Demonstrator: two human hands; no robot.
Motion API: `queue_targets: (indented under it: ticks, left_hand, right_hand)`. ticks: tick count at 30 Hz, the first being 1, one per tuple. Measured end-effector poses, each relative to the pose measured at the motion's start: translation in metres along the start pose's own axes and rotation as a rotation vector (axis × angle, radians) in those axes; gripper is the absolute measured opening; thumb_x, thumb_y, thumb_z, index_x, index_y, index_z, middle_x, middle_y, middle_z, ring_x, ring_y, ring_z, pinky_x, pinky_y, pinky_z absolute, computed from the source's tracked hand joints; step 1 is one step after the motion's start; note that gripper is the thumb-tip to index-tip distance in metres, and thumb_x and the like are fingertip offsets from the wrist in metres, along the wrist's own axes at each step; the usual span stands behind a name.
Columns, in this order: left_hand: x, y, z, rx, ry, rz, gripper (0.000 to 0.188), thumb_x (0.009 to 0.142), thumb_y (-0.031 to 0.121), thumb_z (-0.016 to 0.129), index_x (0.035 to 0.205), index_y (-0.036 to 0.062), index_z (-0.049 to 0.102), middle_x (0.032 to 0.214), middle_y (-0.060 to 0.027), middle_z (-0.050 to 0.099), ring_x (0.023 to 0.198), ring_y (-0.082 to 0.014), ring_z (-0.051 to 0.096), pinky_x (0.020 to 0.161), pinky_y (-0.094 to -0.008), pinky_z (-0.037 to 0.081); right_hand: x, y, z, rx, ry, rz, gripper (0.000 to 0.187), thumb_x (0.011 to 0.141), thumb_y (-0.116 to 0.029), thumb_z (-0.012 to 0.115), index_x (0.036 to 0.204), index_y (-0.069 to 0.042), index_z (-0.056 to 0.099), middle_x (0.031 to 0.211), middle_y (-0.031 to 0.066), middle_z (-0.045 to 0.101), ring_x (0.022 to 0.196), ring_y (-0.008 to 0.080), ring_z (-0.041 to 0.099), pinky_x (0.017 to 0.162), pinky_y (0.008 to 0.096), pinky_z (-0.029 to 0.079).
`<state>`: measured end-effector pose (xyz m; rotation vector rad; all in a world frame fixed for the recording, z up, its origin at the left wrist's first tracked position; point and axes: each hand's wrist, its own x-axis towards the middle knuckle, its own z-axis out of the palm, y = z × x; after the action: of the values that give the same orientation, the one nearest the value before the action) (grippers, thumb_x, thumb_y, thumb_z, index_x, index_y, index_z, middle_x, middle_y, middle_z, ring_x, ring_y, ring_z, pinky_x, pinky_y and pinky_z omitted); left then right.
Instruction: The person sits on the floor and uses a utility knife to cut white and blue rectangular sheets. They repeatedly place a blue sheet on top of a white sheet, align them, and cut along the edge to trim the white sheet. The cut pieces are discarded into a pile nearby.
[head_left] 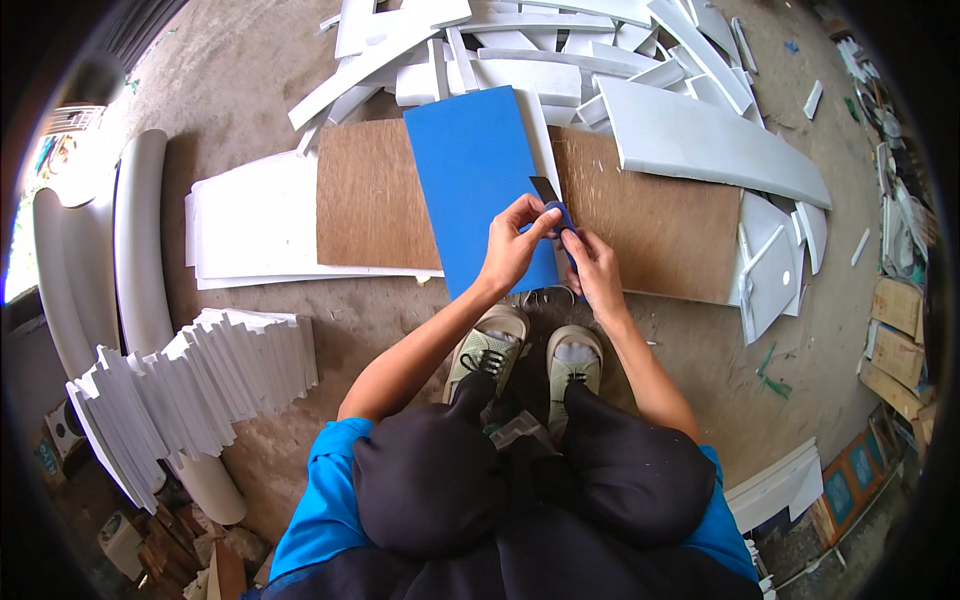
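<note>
A blue sheet (475, 160) lies lengthwise across a brown wooden board (370, 190), over a narrow white piece that shows along its right edge. Above the sheet's near right part, my left hand (515, 240) pinches a small dark blue object (563, 213) between thumb and fingers. My right hand (596, 270) is closed on the lower end of the same object. A flat black strip (543, 189) with a slanted end sticks out beyond my left fingers, beside the sheet's edge. Whether the strip and the blue object are one piece, I cannot tell.
White foam offcuts (540, 75) are heaped beyond the board, with a large curved panel (710, 140) at right. White sheets (250, 220) extend from under the board. A row of white strips (200, 380) and long white rolls (145, 230) stand left. My shoes (575, 365) are close to the board.
</note>
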<state>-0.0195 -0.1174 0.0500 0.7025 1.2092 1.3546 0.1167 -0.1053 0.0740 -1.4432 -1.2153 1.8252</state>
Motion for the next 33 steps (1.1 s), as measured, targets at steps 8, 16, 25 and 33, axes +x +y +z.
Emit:
queue_targets:
  ticks: [8,16,25,33]
  left_hand:
    - [0.005,0.014,-0.003,0.053,-0.069,0.003,0.019,0.083,0.017,0.059,0.073,0.0029,0.051,0.069,-0.0006,0.055,0.064,-0.0061,0.05,0.061,-0.0228,0.042]
    - [0.011,0.01,-0.008,-0.089,-0.127,-0.054,0.016,0.085,0.017,0.056,0.077,0.004,0.051,0.07,0.0005,0.054,0.065,-0.0061,0.047,0.061,-0.0225,0.041]
    - [0.016,0.014,-0.017,-0.139,-0.184,-0.098,0.017,0.087,0.022,0.053,0.082,0.0059,0.053,0.075,0.0002,0.053,0.071,-0.0076,0.048,0.067,-0.0242,0.042]
    - [0.03,0.039,-0.052,0.996,0.005,0.427,0.052,0.07,0.028,0.069,0.114,0.0101,0.049,0.117,-0.0094,0.046,0.114,-0.025,0.039,0.093,-0.0436,0.034]
  right_hand:
    - [-0.008,-0.002,-0.001,0.075,-0.158,-0.087,0.019,0.091,-0.022,0.046,0.097,-0.005,0.051,0.058,-0.0031,0.043,0.047,0.0029,0.039,0.04,0.0186,0.03]
    - [0.001,-0.004,0.0,0.019,-0.268,-0.098,0.017,0.093,-0.017,0.039,0.103,-0.005,0.043,0.062,-0.001,0.041,0.051,0.0056,0.04,0.044,0.0199,0.034]
    - [0.008,-0.008,0.008,0.052,-0.415,-0.101,0.022,0.093,-0.016,0.034,0.111,-0.004,0.036,0.071,0.0026,0.04,0.056,0.008,0.039,0.047,0.021,0.035]
    - [0.055,-0.041,-0.002,-0.384,-0.128,-0.023,0.027,0.092,-0.023,0.038,0.106,0.0,0.038,0.064,0.0074,0.051,0.056,0.0148,0.056,0.049,0.0289,0.046]
